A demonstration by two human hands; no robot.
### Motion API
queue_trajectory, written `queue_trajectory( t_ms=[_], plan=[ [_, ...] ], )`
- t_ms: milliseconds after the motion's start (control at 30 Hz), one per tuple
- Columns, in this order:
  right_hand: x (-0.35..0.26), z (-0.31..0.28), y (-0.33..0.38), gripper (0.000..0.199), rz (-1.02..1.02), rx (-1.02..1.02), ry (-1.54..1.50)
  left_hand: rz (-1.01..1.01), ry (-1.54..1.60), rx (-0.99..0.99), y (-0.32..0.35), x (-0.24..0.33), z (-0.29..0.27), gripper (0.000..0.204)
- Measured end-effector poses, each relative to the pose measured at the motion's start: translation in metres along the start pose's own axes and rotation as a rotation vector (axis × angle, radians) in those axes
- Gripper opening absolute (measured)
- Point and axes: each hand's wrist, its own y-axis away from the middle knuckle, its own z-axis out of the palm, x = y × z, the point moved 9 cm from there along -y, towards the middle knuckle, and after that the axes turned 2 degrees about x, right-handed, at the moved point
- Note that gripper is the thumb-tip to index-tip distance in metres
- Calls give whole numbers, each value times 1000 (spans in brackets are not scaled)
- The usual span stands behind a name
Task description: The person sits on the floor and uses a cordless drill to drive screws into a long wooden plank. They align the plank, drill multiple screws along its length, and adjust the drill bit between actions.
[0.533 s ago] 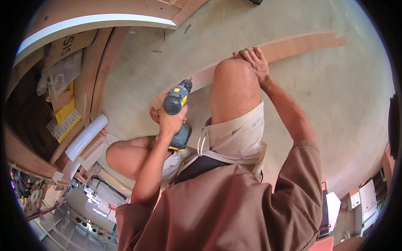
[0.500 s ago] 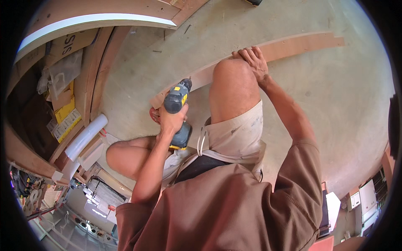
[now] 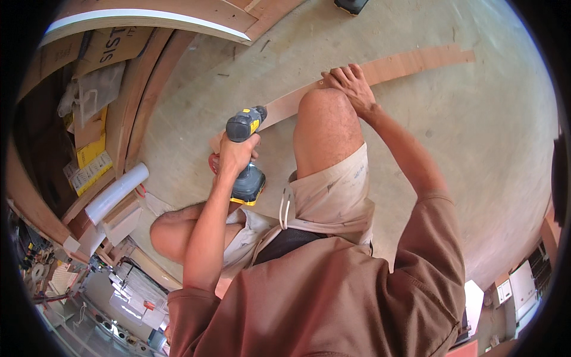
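Drill (image 3: 245, 153) sits gripped tight in the left hand (image 3: 237, 152), nose aimed down at the near end of the long thin wood strip (image 3: 410, 62) lying on the concrete floor (image 3: 476, 149). Right hand (image 3: 350, 86) lies spread flat on the strip by the raised knee, pinning it. Can't see any screws in yet, so I'd guess it's early days. Compared with half a second back, basically nothing has moved.

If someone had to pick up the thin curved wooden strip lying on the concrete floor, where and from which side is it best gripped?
Probably at the free far end of the wooden strip, pinched across its narrow width from above. It lies flat on the floor, and nearer in the right hand presses it down, while the left hand holds a cordless drill over its other end.
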Motion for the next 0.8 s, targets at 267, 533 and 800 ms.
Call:
queue_trajectory(
  t_ms=[267,533,800],
  plan=[
    [64,2,-4,67,-38,-358,-31,-57,30,-16,-3,-14,2,15],
    [65,-5,0,61,-32,-402,-52,-37,12,-5,17,6,3,22],
    [65,6,-9,47,16,-507,-77,122,-132,-45,8,24,-3,76]
  ],
)
